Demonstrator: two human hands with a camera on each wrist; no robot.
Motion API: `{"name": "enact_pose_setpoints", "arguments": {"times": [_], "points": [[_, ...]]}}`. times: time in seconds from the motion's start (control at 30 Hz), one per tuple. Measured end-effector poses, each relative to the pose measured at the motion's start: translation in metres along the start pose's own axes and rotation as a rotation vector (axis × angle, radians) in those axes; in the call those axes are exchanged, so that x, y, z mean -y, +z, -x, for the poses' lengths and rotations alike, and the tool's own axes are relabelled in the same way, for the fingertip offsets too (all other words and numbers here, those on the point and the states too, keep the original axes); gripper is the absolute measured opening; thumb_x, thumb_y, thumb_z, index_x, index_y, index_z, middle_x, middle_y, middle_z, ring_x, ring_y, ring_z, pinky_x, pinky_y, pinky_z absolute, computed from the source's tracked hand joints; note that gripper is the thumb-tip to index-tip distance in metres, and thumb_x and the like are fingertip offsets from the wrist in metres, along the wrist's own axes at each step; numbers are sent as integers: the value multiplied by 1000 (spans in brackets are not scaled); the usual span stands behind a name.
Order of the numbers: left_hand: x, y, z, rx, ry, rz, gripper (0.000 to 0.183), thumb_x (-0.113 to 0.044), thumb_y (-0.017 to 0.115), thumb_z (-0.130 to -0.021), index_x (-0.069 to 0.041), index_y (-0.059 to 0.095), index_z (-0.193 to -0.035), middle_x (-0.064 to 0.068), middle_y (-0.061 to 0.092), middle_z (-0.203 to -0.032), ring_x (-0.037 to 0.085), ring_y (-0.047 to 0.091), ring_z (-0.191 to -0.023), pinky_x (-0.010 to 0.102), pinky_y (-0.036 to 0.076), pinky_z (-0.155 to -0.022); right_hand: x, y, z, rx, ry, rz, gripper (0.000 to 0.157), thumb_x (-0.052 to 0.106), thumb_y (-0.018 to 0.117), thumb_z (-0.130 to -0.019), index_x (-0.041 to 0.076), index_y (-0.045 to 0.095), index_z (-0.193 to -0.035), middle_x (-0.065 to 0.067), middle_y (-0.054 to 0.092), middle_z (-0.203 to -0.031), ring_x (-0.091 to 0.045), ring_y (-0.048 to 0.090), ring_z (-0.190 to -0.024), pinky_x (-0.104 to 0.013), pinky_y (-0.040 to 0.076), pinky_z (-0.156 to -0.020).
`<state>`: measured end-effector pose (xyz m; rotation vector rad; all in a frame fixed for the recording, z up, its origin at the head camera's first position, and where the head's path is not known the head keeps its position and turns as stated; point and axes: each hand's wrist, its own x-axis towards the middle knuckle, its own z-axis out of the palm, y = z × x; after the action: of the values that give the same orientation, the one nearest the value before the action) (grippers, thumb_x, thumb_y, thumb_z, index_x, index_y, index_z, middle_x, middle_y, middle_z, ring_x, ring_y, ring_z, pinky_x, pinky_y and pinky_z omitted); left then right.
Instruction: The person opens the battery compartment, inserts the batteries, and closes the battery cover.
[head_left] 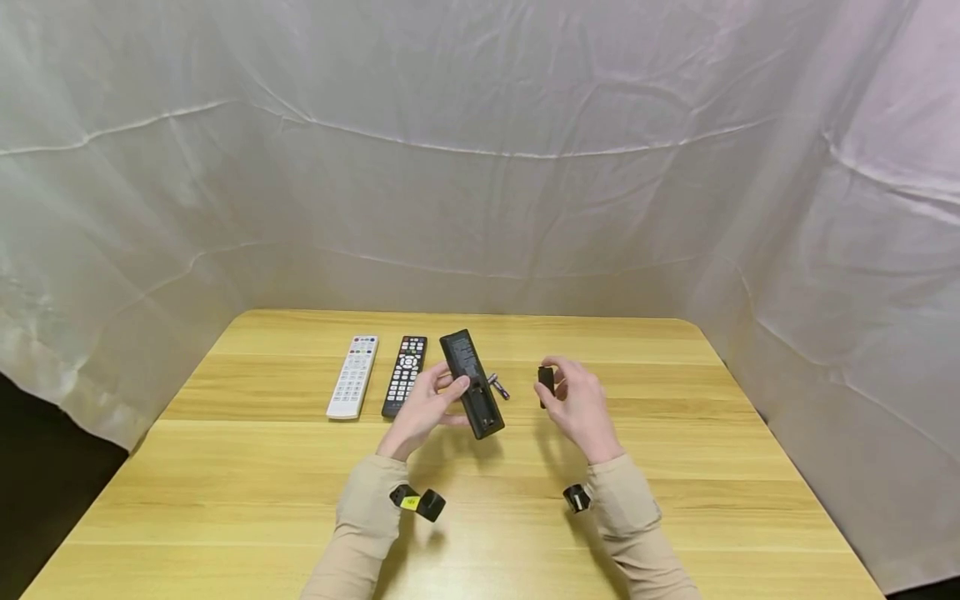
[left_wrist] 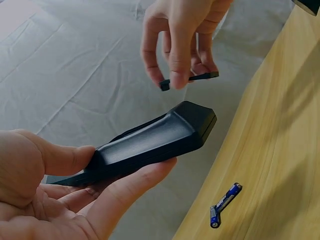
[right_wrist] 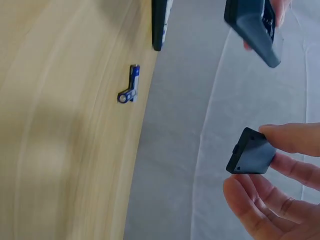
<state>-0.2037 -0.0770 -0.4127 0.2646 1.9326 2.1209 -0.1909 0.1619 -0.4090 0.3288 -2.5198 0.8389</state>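
Note:
My left hand [head_left: 429,407] grips a black remote control [head_left: 467,367] back side up, thumb across its back. Its battery compartment [head_left: 481,403] lies uncovered at the end nearer me. In my right hand [head_left: 581,406] a small black battery cover [head_left: 546,386] is pinched between thumb and fingers, apart from the remote and to its right. The right wrist view shows the cover [right_wrist: 251,151] tilted among the fingertips. Two blue and silver batteries [left_wrist: 226,205] lie touching at an angle on the table, and in the head view they sit just right of the remote.
A white remote control [head_left: 353,377] and a second black remote control [head_left: 406,375] lie button side up on the wooden table [head_left: 247,492], left of my hands. A pale cloth curtain [head_left: 480,208] hangs behind the table and along its sides.

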Motion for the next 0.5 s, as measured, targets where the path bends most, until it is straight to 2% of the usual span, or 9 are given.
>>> {"name": "enact_pose_setpoints", "arguments": {"times": [0.23, 0.5], "points": [[-3, -2, 1, -2, 1, 5, 44, -7, 48, -105, 0, 42, -148, 35, 56, -136, 42, 67, -115, 47, 66, -80, -7, -3, -1, 22, 46, 17, 34, 11, 77, -87, 2, 67, -119, -15, 67, -87, -32, 65, -74, -38, 50, -63], [-3, -4, 2, -8, 2, 0, 42, -8, 49, -105, 1, 44, -146, 35, 57, -135, 32, 70, -109, 47, 66, -80, -19, -5, -1, 54, 106, 51, 34, 11, 75, -88, 2, 66, -119, -16, 67, -88, -34, 67, -79, -45, 51, -70]]}}
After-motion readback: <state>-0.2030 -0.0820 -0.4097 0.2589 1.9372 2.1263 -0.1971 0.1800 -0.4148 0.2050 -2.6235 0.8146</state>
